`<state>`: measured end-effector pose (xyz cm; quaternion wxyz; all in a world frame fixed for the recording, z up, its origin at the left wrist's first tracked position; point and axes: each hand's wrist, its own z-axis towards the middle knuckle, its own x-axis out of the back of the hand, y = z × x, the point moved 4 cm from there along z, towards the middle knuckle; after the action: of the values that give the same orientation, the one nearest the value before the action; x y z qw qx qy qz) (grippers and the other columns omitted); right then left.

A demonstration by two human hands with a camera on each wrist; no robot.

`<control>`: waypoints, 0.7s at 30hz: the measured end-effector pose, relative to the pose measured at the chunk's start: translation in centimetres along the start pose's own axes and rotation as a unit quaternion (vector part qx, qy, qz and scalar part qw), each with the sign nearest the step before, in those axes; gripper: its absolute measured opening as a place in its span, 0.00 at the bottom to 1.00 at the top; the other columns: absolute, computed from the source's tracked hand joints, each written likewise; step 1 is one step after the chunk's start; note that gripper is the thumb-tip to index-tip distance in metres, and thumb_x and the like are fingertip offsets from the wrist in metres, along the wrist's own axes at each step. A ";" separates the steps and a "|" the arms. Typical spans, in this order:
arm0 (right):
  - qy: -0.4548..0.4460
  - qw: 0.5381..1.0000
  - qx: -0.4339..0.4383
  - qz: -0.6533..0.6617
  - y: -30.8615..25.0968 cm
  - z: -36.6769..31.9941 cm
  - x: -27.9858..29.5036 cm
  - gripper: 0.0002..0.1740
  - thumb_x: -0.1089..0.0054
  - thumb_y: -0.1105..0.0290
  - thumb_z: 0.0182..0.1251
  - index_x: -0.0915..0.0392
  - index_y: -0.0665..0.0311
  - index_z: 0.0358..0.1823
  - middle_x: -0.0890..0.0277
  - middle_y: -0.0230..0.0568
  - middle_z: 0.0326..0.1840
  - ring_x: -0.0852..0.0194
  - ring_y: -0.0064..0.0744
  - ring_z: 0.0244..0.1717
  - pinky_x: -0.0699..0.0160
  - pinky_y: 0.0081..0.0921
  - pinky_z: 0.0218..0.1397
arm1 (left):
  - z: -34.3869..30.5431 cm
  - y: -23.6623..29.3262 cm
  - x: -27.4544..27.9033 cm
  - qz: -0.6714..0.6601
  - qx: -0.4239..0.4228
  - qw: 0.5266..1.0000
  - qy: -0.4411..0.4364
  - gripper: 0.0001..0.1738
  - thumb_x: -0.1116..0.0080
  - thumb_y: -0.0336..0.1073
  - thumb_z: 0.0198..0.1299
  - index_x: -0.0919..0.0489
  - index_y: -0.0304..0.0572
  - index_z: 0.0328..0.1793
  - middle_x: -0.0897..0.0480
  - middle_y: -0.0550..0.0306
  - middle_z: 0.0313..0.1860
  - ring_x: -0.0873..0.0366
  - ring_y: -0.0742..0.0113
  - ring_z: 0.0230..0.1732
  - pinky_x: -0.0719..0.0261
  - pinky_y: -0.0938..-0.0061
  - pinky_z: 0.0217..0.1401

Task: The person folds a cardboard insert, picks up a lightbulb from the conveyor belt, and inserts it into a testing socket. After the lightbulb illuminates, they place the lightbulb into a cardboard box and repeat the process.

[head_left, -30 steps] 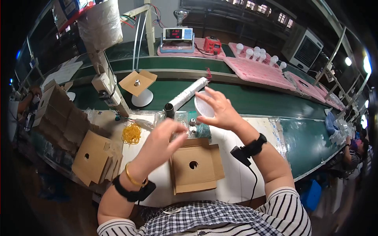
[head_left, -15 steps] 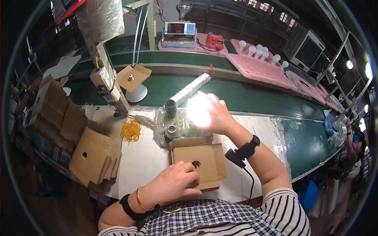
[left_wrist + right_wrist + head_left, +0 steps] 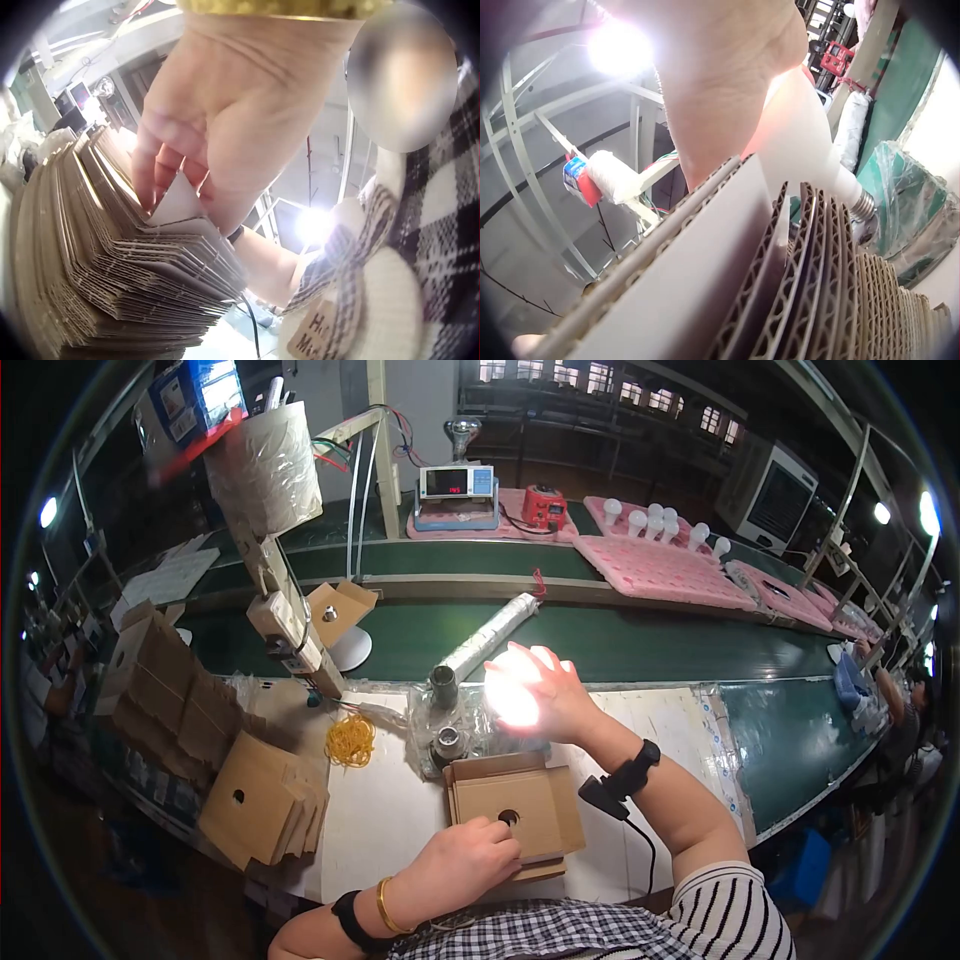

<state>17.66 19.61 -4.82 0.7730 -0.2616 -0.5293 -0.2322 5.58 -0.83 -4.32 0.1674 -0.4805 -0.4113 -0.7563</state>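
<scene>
My right hand (image 3: 560,695) grips a glowing light bulb (image 3: 512,690) beside two dark metal cylinders (image 3: 443,687). The right wrist view shows the bulb's white body (image 3: 799,127) and threaded metal base (image 3: 864,208), pointing down toward a plastic-wrapped block. My left hand (image 3: 470,860) is low at the near left edge of a stack of cardboard sheets (image 3: 545,805) with a round hole in the top one. Seen from the left wrist, its curled fingers and thumb pinch a raised cardboard corner (image 3: 180,201).
Yellow rubber bands (image 3: 350,740) lie left of the cylinders. More folded cardboard (image 3: 255,800) stands at the left. A meter (image 3: 457,484) and a red device (image 3: 544,508) sit at the back. Several white bulbs (image 3: 655,522) stand near pink foam (image 3: 665,572). A foil-wrapped tube (image 3: 490,635) lies behind the cylinders.
The bulb in my right hand has gone from unlit to brightly glowing. My left hand has moved from near the cylinders down to the cardboard's near edge. The head view has tilted up slightly.
</scene>
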 end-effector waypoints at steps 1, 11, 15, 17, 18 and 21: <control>0.003 1.000 0.002 0.002 0.2 -0.3 -0.1 0.45 0.28 0.44 0.50 0.31 0.37 0.74 0.39 0.50 0.76 0.41 0.56 0.72 0.33 0.56 0.62 | 0.1 0.0 -0.1 -0.006 -0.008 1.000 0.004 0.08 0.32 0.39 0.59 0.19 0.47 0.39 0.21 0.61 0.37 0.21 0.61 0.40 0.17 0.67 0.40; 0.207 0.890 -0.098 0.394 6.0 -2.9 2.5 0.46 0.38 0.50 0.61 0.40 0.62 0.78 0.43 0.51 0.79 0.48 0.47 0.80 0.49 0.40 0.80 | -0.4 -1.2 9.7 -0.175 0.057 0.906 0.381 0.04 0.42 0.28 0.67 0.26 0.37 0.41 0.22 0.50 0.41 0.24 0.64 0.38 0.24 0.70 0.41; 0.224 0.769 -0.089 0.592 3.0 -4.4 6.5 0.49 0.44 0.44 0.66 0.50 0.58 0.83 0.39 0.46 0.74 0.38 0.39 0.73 0.39 0.37 0.74 | 3.0 -4.6 8.6 -0.303 0.040 0.848 0.432 0.11 0.47 0.37 0.75 0.25 0.35 0.51 0.23 0.48 0.60 0.23 0.68 0.52 0.23 0.73 0.55; 0.249 0.690 -0.075 0.675 2.2 -4.8 6.8 0.47 0.48 0.43 0.69 0.51 0.56 0.83 0.36 0.44 0.70 0.34 0.36 0.69 0.35 0.37 0.72 | 5.6 -5.4 6.8 -0.419 0.028 0.848 0.322 0.22 0.52 0.49 0.78 0.25 0.35 0.60 0.25 0.48 0.65 0.25 0.69 0.58 0.26 0.73 0.61; 0.246 0.691 -0.075 0.676 2.3 -5.0 6.6 0.47 0.48 0.43 0.69 0.51 0.56 0.83 0.36 0.44 0.70 0.34 0.36 0.69 0.35 0.37 0.72 | 6.3 -5.6 6.6 -0.419 0.029 0.848 0.324 0.22 0.52 0.49 0.78 0.25 0.35 0.60 0.25 0.48 0.65 0.25 0.69 0.58 0.26 0.73 0.61; 0.280 0.651 -0.071 0.702 2.9 -5.6 6.4 0.38 0.54 0.39 0.75 0.35 0.61 0.73 0.26 0.41 0.64 0.28 0.38 0.67 0.31 0.38 0.71 | 8.5 -5.2 6.0 -0.507 -0.008 0.825 0.251 0.37 0.58 0.63 0.76 0.27 0.33 0.67 0.28 0.48 0.65 0.24 0.67 0.59 0.23 0.72 0.62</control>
<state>25.48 17.65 -0.95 0.7958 -0.5319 0.0718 0.2805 4.33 9.85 0.18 -0.1461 0.0005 -0.5344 -0.8325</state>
